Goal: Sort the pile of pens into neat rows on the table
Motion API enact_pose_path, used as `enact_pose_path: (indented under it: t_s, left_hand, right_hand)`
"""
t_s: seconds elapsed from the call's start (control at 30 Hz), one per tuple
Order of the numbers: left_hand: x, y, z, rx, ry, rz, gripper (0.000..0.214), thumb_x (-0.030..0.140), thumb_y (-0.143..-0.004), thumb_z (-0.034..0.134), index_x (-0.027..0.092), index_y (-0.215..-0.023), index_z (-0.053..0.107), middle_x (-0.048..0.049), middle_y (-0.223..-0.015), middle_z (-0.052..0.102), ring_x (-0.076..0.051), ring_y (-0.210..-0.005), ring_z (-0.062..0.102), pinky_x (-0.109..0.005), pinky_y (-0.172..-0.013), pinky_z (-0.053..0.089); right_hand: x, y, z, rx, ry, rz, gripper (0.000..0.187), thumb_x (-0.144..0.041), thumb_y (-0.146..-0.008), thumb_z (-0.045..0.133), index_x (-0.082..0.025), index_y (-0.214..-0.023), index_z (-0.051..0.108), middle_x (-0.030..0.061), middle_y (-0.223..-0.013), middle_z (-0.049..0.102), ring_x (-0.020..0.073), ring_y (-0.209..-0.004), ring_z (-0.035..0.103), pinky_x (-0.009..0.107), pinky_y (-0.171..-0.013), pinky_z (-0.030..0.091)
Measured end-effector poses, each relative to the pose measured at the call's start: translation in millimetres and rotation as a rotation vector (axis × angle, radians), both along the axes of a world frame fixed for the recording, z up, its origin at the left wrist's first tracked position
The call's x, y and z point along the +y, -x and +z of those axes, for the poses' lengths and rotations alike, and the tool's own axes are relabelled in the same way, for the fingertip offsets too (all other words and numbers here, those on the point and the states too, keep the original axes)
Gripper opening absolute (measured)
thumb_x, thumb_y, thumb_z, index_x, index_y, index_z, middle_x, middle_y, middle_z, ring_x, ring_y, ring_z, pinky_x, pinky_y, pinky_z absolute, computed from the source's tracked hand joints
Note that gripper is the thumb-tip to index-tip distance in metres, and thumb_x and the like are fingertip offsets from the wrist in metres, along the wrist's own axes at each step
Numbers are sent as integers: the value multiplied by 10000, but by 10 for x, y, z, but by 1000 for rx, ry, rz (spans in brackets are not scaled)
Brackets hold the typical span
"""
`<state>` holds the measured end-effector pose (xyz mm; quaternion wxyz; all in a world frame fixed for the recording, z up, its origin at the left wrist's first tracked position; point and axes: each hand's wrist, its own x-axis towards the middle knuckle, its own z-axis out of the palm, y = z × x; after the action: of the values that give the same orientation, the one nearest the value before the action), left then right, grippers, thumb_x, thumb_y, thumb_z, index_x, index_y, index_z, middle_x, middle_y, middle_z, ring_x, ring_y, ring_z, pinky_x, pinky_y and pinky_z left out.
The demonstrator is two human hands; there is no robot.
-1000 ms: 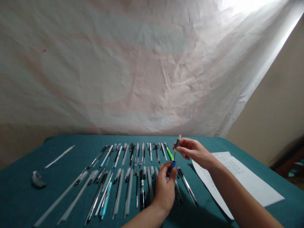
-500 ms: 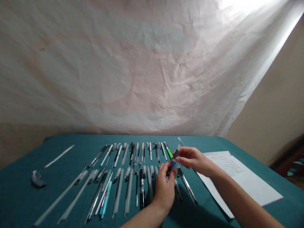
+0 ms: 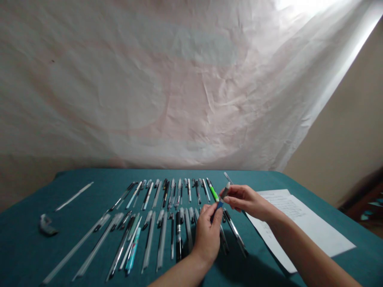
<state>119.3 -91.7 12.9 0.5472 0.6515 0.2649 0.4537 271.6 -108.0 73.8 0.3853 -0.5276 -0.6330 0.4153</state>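
Observation:
My left hand (image 3: 208,231) is closed around the blue barrel of a pen (image 3: 220,205), most of it hidden in the fingers. My right hand (image 3: 243,199) pinches a grey pen cap (image 3: 226,191) with a pale tip, at the upper end of that barrel. Whether cap and barrel still touch is too small to tell. Just behind the hands lies a green and black pen (image 3: 212,190). Below and right of the left hand, a clear pen with dark ends (image 3: 236,233) rests on the cloth.
Two rows of pens and caps cover the middle of the green table (image 3: 98,177), including a turquoise pen (image 3: 133,251). At right are written sheets of paper (image 3: 311,223). A thin white stick (image 3: 74,196) and a crumpled dark object (image 3: 47,226) lie at left.
My right hand has shifted the grey cap slightly up and to the right, away from the left hand. A little more of the blue barrel's upper end shows.

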Motion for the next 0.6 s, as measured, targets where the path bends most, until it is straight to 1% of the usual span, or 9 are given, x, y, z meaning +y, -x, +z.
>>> enact_pose_path:
  t_s: [0.23, 0.37, 0.43, 0.53, 0.6]
  left_hand:
    - [-6, 4, 19, 25, 40, -73, 323, 375, -817, 355, 158, -901, 579, -25, -801, 486, -132, -781, 444, -236, -730, 334]
    - [-15, 10, 37, 6, 109, -128, 355, 395, -817, 345, 160, -954, 573, -17, -784, 489, -126, -756, 438, -231, -703, 334]
    - [-20, 3, 33, -10, 151, -161, 374, 405, -818, 337, 159, -978, 567, -14, -768, 494, -122, -733, 435, -231, -690, 334]
    - [-23, -10, 18, -22, 189, -188, 389, 417, -813, 342, 154, -989, 568, -11, -748, 501, -120, -716, 430, -231, -681, 330]
    - [-22, -15, 12, -24, 204, -189, 393, 424, -807, 350, 150, -980, 572, -9, -732, 502, -118, -700, 426, -231, -671, 327]
  right_hand:
    - [-4, -20, 15, 25, 22, 18, 290, -373, -731, 554, -110, -853, 560, -2, -629, 501, 49, -495, 402, 163, -415, 302]
    - [-3, -37, 19, 38, 35, 13, 269, -362, -719, 571, -115, -826, 561, 4, -634, 535, 51, -489, 409, 164, -412, 307]
    - [-8, -56, 30, 55, 44, 6, 287, -358, -720, 572, -125, -887, 563, 17, -682, 560, 56, -507, 428, 166, -420, 321]
    - [-14, -86, 46, 108, 18, -26, 371, -357, -743, 547, -177, -1066, 510, 50, -878, 582, 64, -547, 462, 177, -435, 348]
    - [-12, -96, 47, 129, -5, -28, 366, -354, -758, 528, -181, -1080, 506, 63, -925, 581, 70, -565, 480, 186, -448, 365]
